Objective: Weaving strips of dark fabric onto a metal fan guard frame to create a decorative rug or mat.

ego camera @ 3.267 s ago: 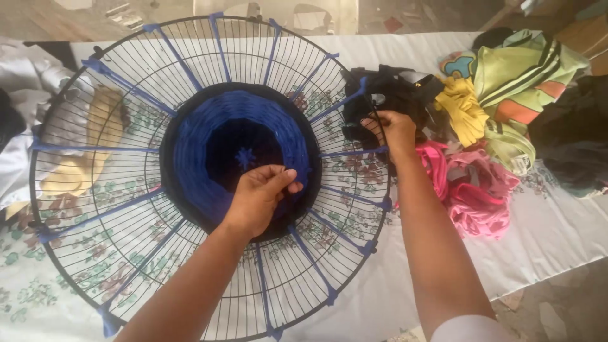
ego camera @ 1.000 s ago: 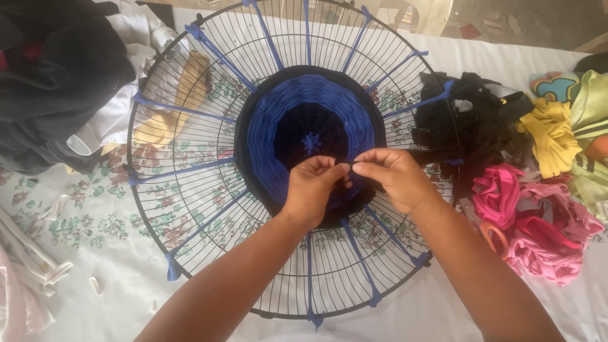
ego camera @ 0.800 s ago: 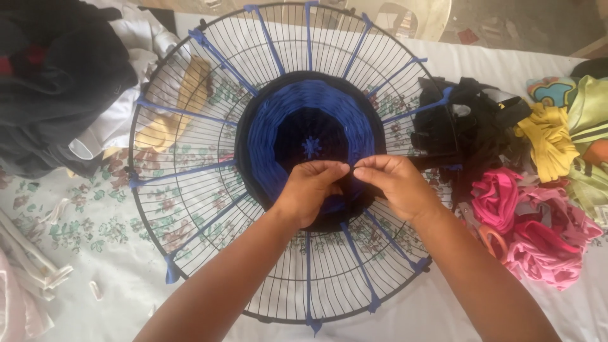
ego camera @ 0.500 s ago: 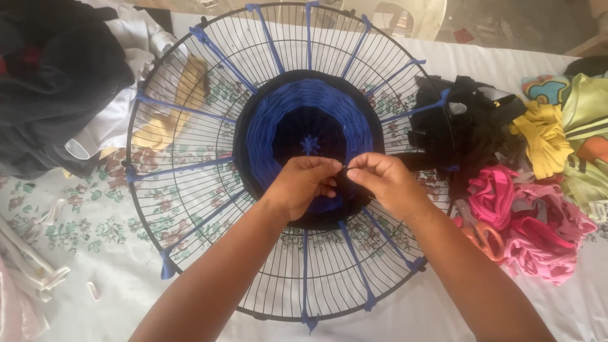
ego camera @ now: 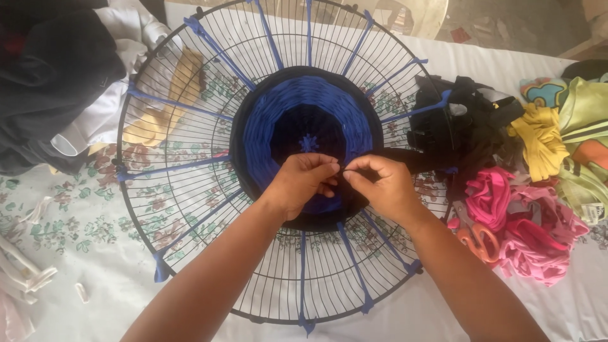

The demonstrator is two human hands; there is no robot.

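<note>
A round black wire fan guard [ego camera: 190, 209] lies flat on the table, with blue fabric strips tied as spokes. At its centre sits a woven disc [ego camera: 297, 107], blue inside and black at the rim. My left hand [ego camera: 303, 180] and my right hand [ego camera: 379, 183] meet fingertip to fingertip over the disc's lower edge. Both pinch a black fabric strip [ego camera: 411, 158] that runs right toward a black cloth pile [ego camera: 456, 120].
Pink cloth [ego camera: 525, 228], orange-handled scissors [ego camera: 476, 235] and yellow and green fabric [ego camera: 544, 139] lie at the right. Dark and white clothes [ego camera: 57, 88] are heaped at the upper left. A floral tablecloth [ego camera: 57, 221] covers the table, with white scraps at the left edge.
My right hand left the black cloth pile and came to the disc. Both hands now pinch the black strip together; over the last second they barely shifted.
</note>
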